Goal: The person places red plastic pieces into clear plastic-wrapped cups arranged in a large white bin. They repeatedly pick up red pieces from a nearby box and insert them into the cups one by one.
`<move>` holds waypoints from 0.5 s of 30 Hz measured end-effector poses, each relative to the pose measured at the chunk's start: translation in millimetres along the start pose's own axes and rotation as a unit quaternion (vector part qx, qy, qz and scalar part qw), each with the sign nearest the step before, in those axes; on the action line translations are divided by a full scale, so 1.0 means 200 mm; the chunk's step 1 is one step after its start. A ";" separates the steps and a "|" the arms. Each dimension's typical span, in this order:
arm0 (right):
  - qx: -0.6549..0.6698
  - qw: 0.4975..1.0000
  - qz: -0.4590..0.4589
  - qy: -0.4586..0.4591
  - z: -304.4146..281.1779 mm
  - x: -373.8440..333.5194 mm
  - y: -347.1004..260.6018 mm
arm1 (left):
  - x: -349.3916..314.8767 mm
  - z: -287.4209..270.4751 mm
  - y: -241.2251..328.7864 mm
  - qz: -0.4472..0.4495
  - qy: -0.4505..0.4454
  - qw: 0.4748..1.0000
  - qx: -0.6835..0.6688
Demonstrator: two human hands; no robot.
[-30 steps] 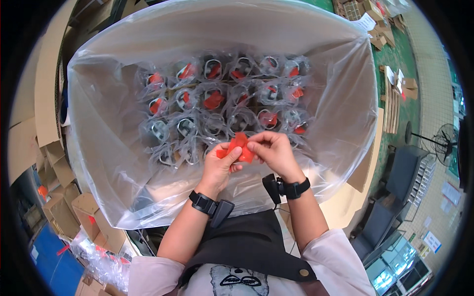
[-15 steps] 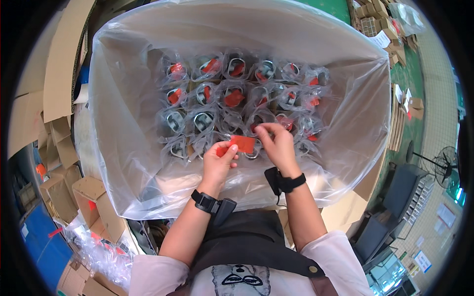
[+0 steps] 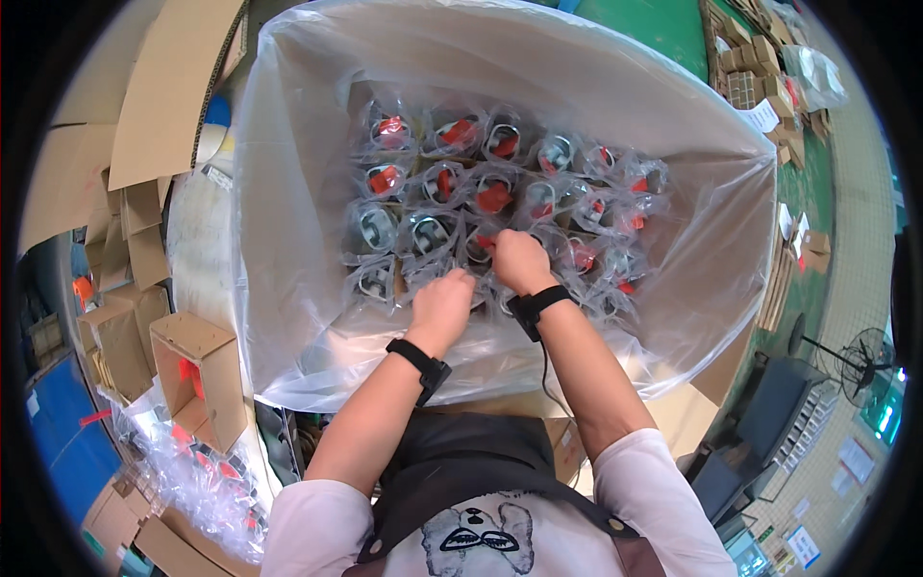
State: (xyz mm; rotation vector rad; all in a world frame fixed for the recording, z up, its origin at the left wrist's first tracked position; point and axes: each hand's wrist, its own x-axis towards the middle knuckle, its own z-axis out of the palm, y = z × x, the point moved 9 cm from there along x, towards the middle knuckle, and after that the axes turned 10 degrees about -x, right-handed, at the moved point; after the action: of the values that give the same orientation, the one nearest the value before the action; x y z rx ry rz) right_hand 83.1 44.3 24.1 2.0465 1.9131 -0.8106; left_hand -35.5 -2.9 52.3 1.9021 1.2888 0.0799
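Note:
Clear plastic bags [image 3: 377, 231] stand in several rows, each around a pale metal ring-shaped part; many have a red card [image 3: 494, 198] inside. My right hand [image 3: 522, 263] reaches into the near middle rows. Its fingertips pinch a small red card [image 3: 486, 242] at the mouth of a bag. Left of it and nearer to me, my left hand [image 3: 444, 306] is closed, fingertips pressed together against the bag plastic. Whatever it holds is hidden by the fingers. Each wrist wears a black strap.
A large carton lined with translucent plastic film [image 3: 298, 173] surrounds the bags. On the left stand an open cardboard box [image 3: 197, 380] and a heap of clear bags with red pieces [image 3: 192, 471]. A black fan [image 3: 856, 361] stands at the right.
My right hand has moved left and slightly down, and now pinches a red card. My left hand, which held red cards in plain view, has turned over; no card shows in it. The view has shifted.

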 end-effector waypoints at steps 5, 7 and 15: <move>0.001 0.999 -0.021 0.036 -0.08 -0.07 -0.11 | -0.11 -0.10 -0.19 -0.147 0.071 0.845 -0.509; 0.110 0.988 -0.054 0.091 -0.19 -0.16 -0.21 | -0.14 -0.05 -0.23 -0.205 0.011 0.650 -0.732; 0.370 0.921 -0.093 0.079 -0.20 -0.12 -0.39 | -0.22 -0.25 -0.27 -0.220 0.141 0.775 -0.576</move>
State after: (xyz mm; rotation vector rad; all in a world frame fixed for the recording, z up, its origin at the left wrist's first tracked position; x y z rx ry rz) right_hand 16.4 55.3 85.5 2.3940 2.1207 -1.6740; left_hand -119.8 -1.3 66.8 0.5205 1.3475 0.7509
